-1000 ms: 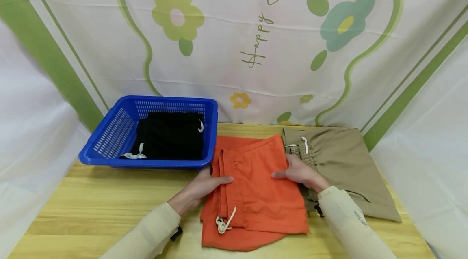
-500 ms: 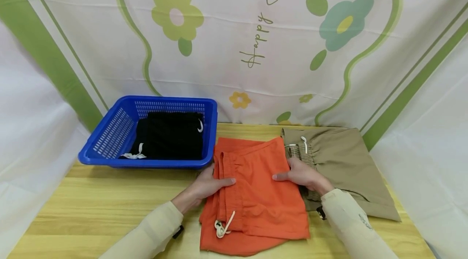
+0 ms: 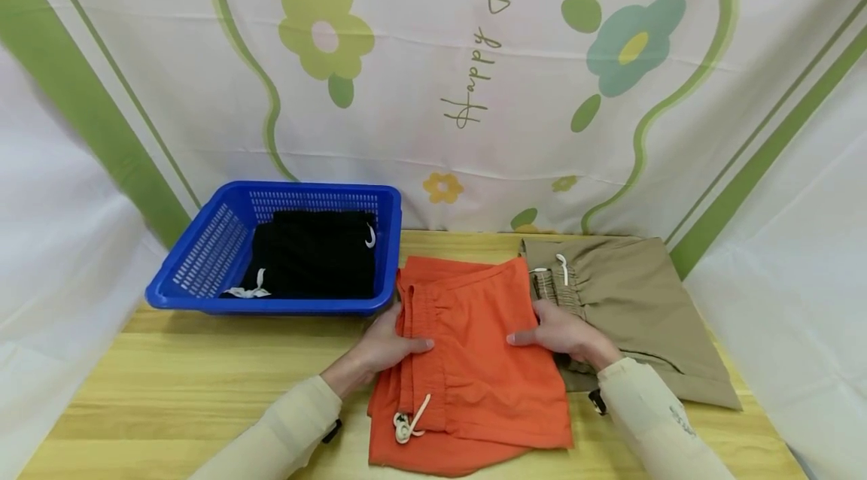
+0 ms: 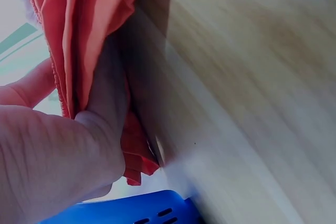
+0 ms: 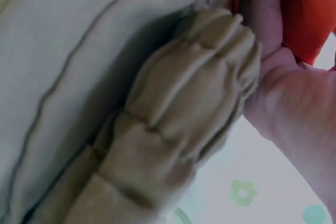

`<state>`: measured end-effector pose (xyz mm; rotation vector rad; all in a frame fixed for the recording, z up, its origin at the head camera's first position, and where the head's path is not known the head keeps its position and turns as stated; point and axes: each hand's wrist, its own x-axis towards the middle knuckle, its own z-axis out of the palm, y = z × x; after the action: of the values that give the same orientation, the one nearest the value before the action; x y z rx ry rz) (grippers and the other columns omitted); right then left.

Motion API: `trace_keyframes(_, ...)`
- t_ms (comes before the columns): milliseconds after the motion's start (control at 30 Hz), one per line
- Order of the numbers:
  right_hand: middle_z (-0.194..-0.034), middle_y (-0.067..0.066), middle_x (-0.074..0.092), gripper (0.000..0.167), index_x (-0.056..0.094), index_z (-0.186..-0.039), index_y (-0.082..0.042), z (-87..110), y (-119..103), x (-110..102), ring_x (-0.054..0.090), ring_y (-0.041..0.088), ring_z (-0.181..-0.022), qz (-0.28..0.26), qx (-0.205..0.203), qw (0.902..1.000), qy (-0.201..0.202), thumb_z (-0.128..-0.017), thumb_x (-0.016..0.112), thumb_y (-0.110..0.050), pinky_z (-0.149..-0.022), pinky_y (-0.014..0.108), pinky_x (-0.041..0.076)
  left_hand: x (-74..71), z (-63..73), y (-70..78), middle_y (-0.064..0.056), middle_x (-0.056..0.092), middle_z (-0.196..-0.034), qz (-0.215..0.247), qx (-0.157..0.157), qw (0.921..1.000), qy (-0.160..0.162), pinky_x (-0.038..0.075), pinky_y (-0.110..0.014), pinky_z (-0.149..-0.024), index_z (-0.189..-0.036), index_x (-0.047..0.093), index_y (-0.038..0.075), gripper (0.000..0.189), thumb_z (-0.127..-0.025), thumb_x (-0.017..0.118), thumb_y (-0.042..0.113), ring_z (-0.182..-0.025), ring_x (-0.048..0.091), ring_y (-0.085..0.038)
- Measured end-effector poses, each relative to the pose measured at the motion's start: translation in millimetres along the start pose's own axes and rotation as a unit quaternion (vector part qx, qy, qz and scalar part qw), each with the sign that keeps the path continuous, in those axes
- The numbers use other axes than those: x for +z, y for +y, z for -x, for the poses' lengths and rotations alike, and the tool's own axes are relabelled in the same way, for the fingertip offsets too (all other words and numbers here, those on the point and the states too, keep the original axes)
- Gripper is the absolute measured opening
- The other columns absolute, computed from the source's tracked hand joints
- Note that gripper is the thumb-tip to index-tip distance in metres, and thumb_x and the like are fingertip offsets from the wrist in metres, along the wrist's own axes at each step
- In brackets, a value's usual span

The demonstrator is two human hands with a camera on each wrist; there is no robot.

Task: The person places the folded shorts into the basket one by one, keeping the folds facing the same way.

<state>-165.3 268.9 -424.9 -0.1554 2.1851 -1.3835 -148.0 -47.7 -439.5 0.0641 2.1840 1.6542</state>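
Observation:
Folded orange drawstring shorts point(image 3: 488, 382) lie in front of the person, a cream cord at their lower left corner. The left hand point(image 3: 382, 348) grips their waistband side, thumb on top and fingers underneath; the left wrist view shows the layered orange cloth point(image 4: 84, 35) between thumb and fingers. On the opposite side the right hand point(image 3: 565, 333) holds the shorts, thumb on top, its other fingers hidden below. Folded khaki trousers point(image 3: 650, 307) with a white cord lie right beside the right hand, their gathered waistband point(image 5: 184, 93) close to it in the right wrist view.
A blue plastic basket point(image 3: 271, 305) stands at the back left, close to the left hand. Folded black clothing point(image 3: 318, 254) with white cords lies in it. Behind the wooden table point(image 3: 169, 390) hangs a white flowered curtain point(image 3: 406, 126).
Both hands and the orange shorts have shifted slightly toward the person, down in the head view. The grip stays the same. The basket and khaki trousers have stayed in place.

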Motion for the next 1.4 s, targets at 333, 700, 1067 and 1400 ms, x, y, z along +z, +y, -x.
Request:
trace_keyframes(333,-0.088,0.012,0.071,0.028,0.065,-0.110,0.006,7.5,-3.9,2.6,0.070,0.025,-0.075,0.005,-0.019,0.9992,0.033,-0.093,0.074,-0.014,-0.068,0.038,0.058,3.8,8.4,13.9,-0.025,0.048,-0.147,-0.052,0.071,0.9961,-0.003,0.043,-0.055,-0.106,-0.156,0.031,-0.001,0.081,-0.091,0.077,0.011,-0.129,0.053,-0.039)
trace_keyframes(700,-0.093,0.015,0.073,0.035,0.061,-0.118,0.009,24.2,-21.1,1.4,0.073,0.030,-0.082,-0.021,-0.043,0.9974,0.054,-0.096,0.071,-0.016,-0.072,0.041,0.060,1.9,19.9,37.8,-0.021,0.043,-0.153,-0.120,0.146,0.9820,0.005,0.040,-0.055,-0.110,-0.158,0.029,0.000,0.083,-0.092,0.076,0.015,-0.136,0.047,-0.037)
trace_keyframes(1067,-0.094,0.015,0.074,0.034,0.065,-0.114,0.007,46.9,-49.7,-6.0,0.073,0.030,-0.081,-0.006,-0.070,0.9926,0.099,-0.096,0.072,-0.021,-0.070,0.039,0.060,-21.0,32.1,62.9,-0.011,0.047,-0.151,-0.079,0.208,0.9743,-0.036,0.044,-0.049,-0.108,-0.161,0.024,0.011,0.083,-0.095,0.073,0.013,-0.132,0.052,-0.028)
trace_keyframes(1400,-0.097,0.015,0.073,0.039,0.060,-0.120,0.006,54.4,-68.9,-9.8,0.073,0.030,-0.081,0.003,-0.105,0.9848,0.138,-0.096,0.073,-0.022,-0.069,0.040,0.060,-44.5,41.2,80.3,-0.012,0.058,-0.137,-0.051,0.242,0.9678,-0.047,0.054,-0.040,-0.096,-0.155,0.034,0.011,0.069,-0.096,0.071,0.010,-0.118,0.063,-0.025)
